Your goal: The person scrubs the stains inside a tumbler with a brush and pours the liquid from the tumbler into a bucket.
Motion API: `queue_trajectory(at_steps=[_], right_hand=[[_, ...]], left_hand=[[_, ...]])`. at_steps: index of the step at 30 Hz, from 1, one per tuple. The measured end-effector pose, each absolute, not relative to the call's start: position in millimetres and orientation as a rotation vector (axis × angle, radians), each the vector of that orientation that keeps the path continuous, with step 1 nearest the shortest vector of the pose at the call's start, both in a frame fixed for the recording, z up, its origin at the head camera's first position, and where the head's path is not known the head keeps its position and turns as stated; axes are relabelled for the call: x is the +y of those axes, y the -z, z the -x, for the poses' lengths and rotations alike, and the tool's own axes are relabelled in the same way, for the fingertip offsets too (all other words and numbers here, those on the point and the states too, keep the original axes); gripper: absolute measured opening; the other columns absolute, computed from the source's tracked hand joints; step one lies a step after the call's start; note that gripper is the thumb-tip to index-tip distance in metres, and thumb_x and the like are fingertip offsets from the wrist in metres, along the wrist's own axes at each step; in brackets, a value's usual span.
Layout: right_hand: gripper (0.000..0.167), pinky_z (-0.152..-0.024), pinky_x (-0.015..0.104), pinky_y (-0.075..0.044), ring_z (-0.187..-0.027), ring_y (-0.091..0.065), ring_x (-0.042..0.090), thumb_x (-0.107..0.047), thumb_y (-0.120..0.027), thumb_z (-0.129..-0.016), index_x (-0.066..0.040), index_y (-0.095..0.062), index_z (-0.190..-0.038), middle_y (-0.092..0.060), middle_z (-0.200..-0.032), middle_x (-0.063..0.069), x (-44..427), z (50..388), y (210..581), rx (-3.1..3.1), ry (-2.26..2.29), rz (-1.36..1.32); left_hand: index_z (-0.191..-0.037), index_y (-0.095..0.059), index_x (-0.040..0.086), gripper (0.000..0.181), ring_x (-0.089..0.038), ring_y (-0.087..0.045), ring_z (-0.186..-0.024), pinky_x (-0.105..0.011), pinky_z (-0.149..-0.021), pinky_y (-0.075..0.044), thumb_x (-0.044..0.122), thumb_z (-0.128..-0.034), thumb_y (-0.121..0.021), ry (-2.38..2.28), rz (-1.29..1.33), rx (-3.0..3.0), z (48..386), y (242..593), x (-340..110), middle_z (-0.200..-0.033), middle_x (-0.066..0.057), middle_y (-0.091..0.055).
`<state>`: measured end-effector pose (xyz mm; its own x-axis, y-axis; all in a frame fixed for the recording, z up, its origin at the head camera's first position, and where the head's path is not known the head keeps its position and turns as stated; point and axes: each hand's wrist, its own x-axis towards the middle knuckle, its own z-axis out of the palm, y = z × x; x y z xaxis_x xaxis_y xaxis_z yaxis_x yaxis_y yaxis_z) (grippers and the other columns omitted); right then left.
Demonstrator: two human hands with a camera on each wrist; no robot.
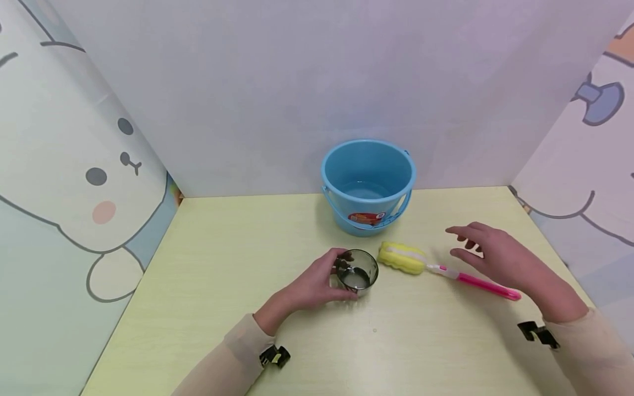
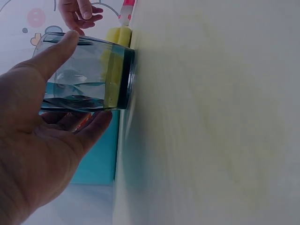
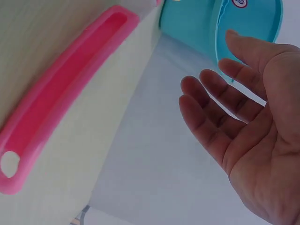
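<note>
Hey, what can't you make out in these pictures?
Head view: lettering on the red label of the blue bucket, too small to read.
Head view: left hand fingertips, obscured by the tinted glass.
Left wrist view: part of the blue bucket, hidden behind the left hand.
Right wrist view: the brush's yellow sponge head, cut off by the top edge.

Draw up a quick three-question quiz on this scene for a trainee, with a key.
1. True or false: the right hand hovers apart from the brush, holding nothing.
2. What does the left hand hold?
A) The brush
B) The glass
C) Nothing
3. Fill in: the bucket, farther from the person than the glass, is ____ in colour.

Key: 1. True. 2. B. 3. Blue.
</note>
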<state>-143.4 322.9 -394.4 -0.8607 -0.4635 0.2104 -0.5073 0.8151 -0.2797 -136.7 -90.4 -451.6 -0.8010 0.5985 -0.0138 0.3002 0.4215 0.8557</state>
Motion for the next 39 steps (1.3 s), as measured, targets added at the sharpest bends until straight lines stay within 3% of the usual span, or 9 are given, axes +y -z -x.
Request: queue_trajectory(at_steps=[7,13,17,23,29,39], right_hand=[[0.054,-0.072,0.035,-0.061,-0.089,-0.068,0.015,-0.016,-0.086,-0.092,-0.007,-0.065,-0.140,-0.069,-0.109,-0.001,313,157,374,-2.834,-0.607,-0.734],[0.050,-0.077,0.013,-0.054,-0.092,-0.071,0.023,-0.012,-0.083,-0.094,-0.004,-0.066,-0.140,-0.072,-0.114,0.005,301,169,358,-2.775,-0.754,-0.645],[0.050,-0.078,0.005,-0.046,-0.100,-0.072,0.032,-0.019,-0.079,-0.099,-0.006,-0.063,-0.145,-0.071,-0.121,0.011,295,177,348,-2.807,-0.877,-0.547],[0.055,-0.076,0.010,-0.048,-0.111,-0.070,0.039,-0.032,-0.071,-0.104,-0.009,-0.057,-0.152,-0.068,-0.129,0.016,286,192,331,-2.869,-0.975,-0.445],[0.058,-0.073,0.016,-0.055,-0.106,-0.071,0.036,-0.038,-0.065,-0.107,-0.010,-0.052,-0.156,-0.065,-0.130,0.017,279,208,320,-2.890,-1.123,-0.356],[0.067,-0.087,0.018,-0.057,-0.115,-0.071,0.029,-0.049,-0.059,-0.108,-0.011,-0.044,-0.161,-0.058,-0.142,0.018,272,238,308,-2.898,-1.426,-0.204]], left_hand=[[-0.155,-0.040,0.009,0.091,-0.018,-0.056,-0.132,-0.036,-0.112,-0.048,0.029,-0.0843,-0.094,-1.327,-0.773,2.367,136,451,-90,-0.148,-0.007,-0.056],[-0.155,-0.040,0.010,0.091,-0.018,-0.057,-0.131,-0.036,-0.112,-0.049,0.030,-0.0842,-0.094,-1.336,-0.782,2.362,136,452,-91,-0.147,-0.005,-0.056],[-0.155,-0.040,0.010,0.092,-0.017,-0.057,-0.131,-0.036,-0.112,-0.049,0.030,-0.0840,-0.094,-1.338,-0.790,2.366,136,452,-91,-0.147,-0.004,-0.056],[-0.156,-0.039,0.008,0.093,-0.018,-0.057,-0.131,-0.036,-0.112,-0.049,0.030,-0.0841,-0.094,-1.341,-0.802,2.365,136,453,-91,-0.147,-0.004,-0.056],[-0.157,-0.039,0.008,0.093,-0.019,-0.057,-0.131,-0.036,-0.112,-0.049,0.030,-0.0845,-0.094,-1.336,-0.803,2.368,136,452,-91,-0.147,-0.005,-0.056],[-0.156,-0.039,0.010,0.093,-0.018,-0.057,-0.131,-0.038,-0.111,-0.049,0.033,-0.0846,-0.093,-1.310,-0.805,2.394,135,452,-92,-0.146,-0.004,-0.057]])
